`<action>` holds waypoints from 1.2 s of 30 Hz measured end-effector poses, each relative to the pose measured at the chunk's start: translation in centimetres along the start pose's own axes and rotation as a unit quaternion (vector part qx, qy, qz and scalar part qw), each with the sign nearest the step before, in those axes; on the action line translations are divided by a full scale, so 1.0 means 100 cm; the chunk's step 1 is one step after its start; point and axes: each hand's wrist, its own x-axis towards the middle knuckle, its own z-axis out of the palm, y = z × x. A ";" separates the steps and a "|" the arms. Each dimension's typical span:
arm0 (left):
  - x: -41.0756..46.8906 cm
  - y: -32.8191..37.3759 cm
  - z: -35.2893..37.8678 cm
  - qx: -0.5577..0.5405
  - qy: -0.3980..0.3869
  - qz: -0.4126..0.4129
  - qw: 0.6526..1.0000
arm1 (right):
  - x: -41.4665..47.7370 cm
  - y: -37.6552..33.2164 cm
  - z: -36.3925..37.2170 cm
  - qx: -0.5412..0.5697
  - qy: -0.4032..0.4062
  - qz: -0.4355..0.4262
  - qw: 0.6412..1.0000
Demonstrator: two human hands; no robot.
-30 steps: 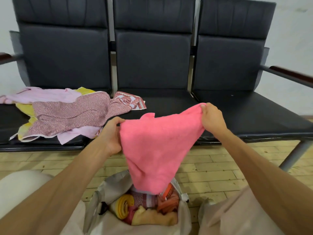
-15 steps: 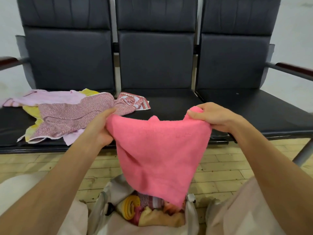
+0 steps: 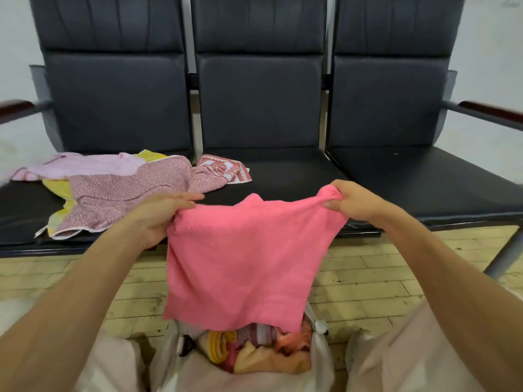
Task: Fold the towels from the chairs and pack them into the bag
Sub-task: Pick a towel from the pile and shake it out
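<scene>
From the head: gripping the pink towel (image 3: 243,258) by its top corners, left hand (image 3: 154,219) and right hand (image 3: 353,203) both curled tight, above the open bag (image 3: 324,363) on pale wooden floor (image 3: 368,281). Behind, heaped towels (image 3: 127,190) on black chairs (image 3: 260,103) against a white wall (image 3: 495,52).

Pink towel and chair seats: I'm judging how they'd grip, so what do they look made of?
Pink towel: soft terry or microfibre cloth, matte. Its surface looks finely nubbly, and it hangs limp in draped folds. Chair seats: padded leather or vinyl, which of the two I cannot tell. They are smooth with a dull sheen, with seamed panels and faint glare.
</scene>
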 end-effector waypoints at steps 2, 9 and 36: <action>0.002 0.005 -0.002 -0.096 0.079 0.020 0.992 | 0.001 0.001 -0.003 0.153 0.057 0.022 0.986; -0.002 0.011 -0.005 -0.199 0.154 0.043 0.967 | 0.004 -0.006 -0.008 0.464 0.183 0.078 0.863; -0.002 0.017 -0.017 -0.194 0.106 0.070 0.973 | -0.006 -0.014 -0.013 0.343 0.206 0.078 0.913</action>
